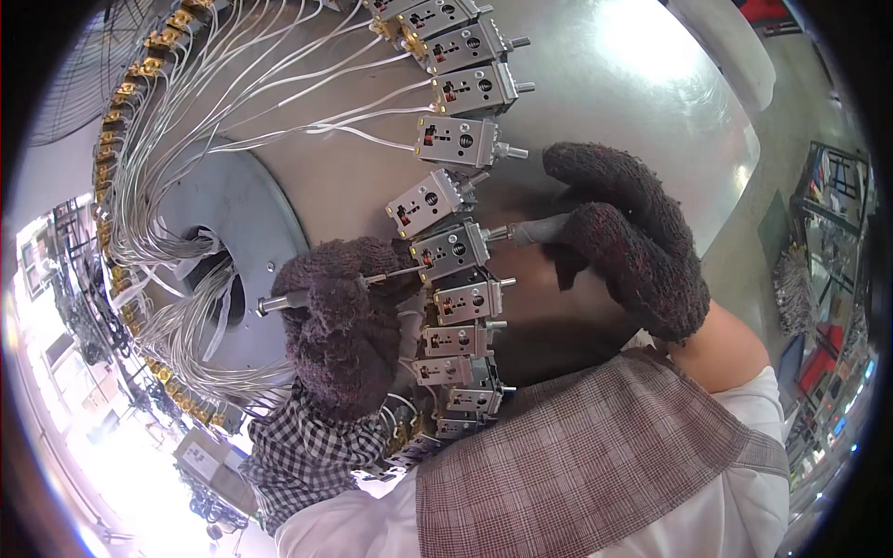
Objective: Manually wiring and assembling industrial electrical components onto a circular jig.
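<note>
My left hand (339, 325), in a dark knitted glove, is closed around a slim screwdriver (284, 302) with a silvery handle end. Its thin shaft reaches rightward to the side of a small metal switch box (451, 253). On the other side, my gloved right hand (642, 246) grips a grey cylindrical tool (539, 230) between thumb and fingers. That tool lines up with the box's protruding spindle and meets it. Whether it is fitted over the spindle I cannot tell. A neighbouring switch box (428, 202) sits tilted just above.
More switch boxes (460, 141) stand in a curved row along a round metal table (595, 84). White wires (326, 126) run from them toward brass fittings (149, 67) on a ring at the left. A grey disc (270, 200) has bundled wires in its central hole. Shelves (833, 195) stand at right.
</note>
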### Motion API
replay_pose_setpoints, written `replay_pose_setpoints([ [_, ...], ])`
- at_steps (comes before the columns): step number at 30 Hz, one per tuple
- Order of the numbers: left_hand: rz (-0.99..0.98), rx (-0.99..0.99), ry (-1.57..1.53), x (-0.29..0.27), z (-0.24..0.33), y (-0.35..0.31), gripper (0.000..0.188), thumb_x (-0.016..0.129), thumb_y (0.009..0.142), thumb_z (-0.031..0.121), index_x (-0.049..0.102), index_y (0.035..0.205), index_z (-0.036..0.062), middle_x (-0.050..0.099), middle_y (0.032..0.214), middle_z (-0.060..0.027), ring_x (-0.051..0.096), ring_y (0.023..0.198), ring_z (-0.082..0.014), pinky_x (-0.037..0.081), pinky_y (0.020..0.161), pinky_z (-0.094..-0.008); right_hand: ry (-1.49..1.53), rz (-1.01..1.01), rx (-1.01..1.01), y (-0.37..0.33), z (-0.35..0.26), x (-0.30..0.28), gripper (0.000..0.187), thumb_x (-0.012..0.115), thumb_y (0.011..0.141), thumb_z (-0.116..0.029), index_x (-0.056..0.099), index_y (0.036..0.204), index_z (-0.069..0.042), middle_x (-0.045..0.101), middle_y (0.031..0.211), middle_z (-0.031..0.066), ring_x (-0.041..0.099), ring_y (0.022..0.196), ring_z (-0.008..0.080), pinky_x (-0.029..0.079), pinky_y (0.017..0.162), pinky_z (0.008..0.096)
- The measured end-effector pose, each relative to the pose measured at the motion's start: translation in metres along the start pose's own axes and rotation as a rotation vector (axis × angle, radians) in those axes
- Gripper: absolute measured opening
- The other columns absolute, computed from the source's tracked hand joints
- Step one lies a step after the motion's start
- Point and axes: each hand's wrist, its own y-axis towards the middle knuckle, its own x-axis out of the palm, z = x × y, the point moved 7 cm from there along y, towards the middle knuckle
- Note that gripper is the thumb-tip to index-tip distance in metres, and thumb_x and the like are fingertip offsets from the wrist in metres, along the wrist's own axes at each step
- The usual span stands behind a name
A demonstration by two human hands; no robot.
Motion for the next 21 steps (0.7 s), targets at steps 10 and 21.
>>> replay_pose_setpoints([
  [10, -0.049, 0.062, 0.016, -0.002, 0.001, 0.004, 0.029, 0.055, 0.084, 0.023, 0.047, 0.103, 0.0029, 0.054, 0.1, -0.0154, 0.055, 0.096, -0.0289, 0.046, 0.085, -0.0476, 0.013, -0.011, 0.293, 0.009, -0.006, -0.003, 0.029, 0.051, 0.087, -0.018, 0.051, 0.111, -0.002, 0.06, 0.081, 0.0085, 0.058, 0.068, 0.0138, 0.046, 0.051, 0.0241],
  [21, -0.209, 0.114, 0.062, 0.02, 0.004, 0.009, 0.025, 0.055, 0.084, 0.018, 0.048, 0.103, 0.0026, 0.053, 0.103, -0.0143, 0.052, 0.099, -0.0265, 0.043, 0.09, -0.0425, -0.051, 0.065, 0.116, 0.016, -0.012, -0.002, 0.025, 0.052, 0.083, -0.012, 0.055, 0.106, -0.001, 0.058, 0.089, 0.0102, 0.057, 0.073, 0.016, 0.047, 0.056, 0.0252],
])
